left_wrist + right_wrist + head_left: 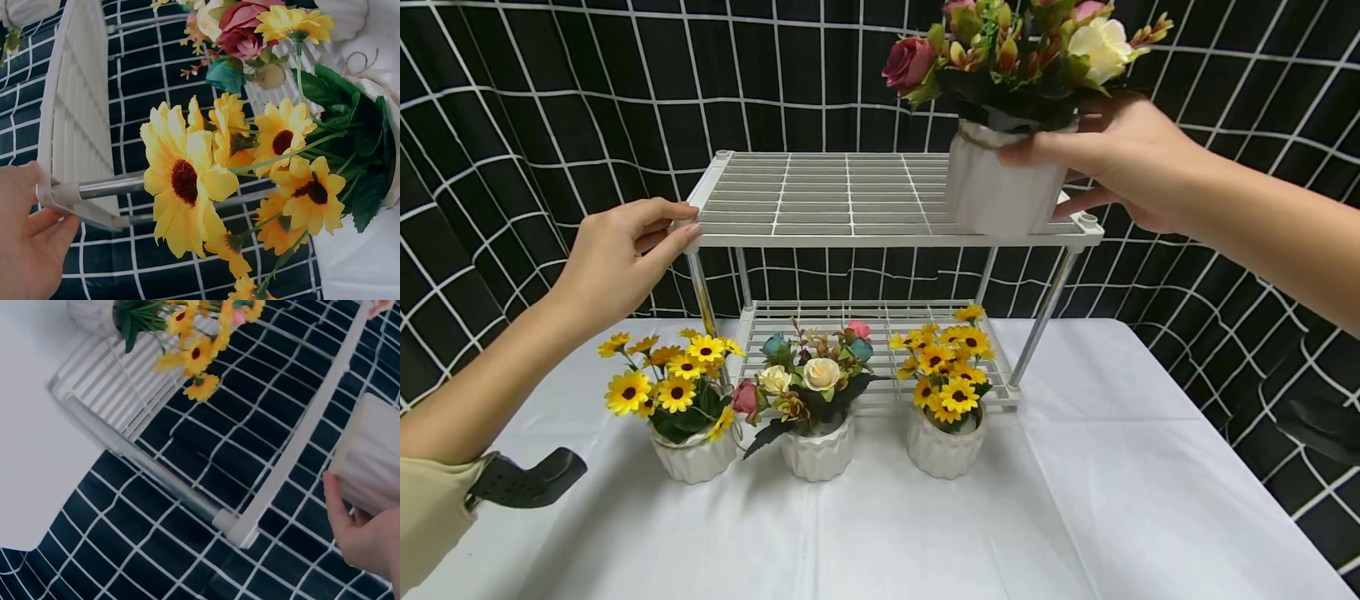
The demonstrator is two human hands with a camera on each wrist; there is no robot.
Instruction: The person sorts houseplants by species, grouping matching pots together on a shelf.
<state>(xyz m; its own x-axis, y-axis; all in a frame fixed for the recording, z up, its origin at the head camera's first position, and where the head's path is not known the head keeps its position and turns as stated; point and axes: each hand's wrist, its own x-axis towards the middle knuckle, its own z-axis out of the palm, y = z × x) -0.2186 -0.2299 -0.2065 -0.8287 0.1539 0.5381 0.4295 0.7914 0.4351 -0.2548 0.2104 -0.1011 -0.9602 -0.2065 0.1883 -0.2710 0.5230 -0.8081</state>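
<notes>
My right hand [1120, 162] grips a white flower pot [996, 187] of artificial roses [1037, 50], held in front of the upper shelf's right part. In the right wrist view, fingers curl round the lower side of the white pot [372, 456]; its flowers are out of that view. With thumb and fingers, my left hand [625, 254] pinches the front left corner of a white two-tier wire rack [812, 196]. The left wrist view shows that hand [37, 231] at the rack's corner [59, 194], beside a metal post.
On the white tablecloth [1120, 500] before the rack stand a left sunflower pot [696, 454], a mixed rose pot [820, 446] and a right sunflower pot [946, 446]. The lower shelf [880, 312] lies behind them. A black curtain with white grid lines [610, 100] hangs behind.
</notes>
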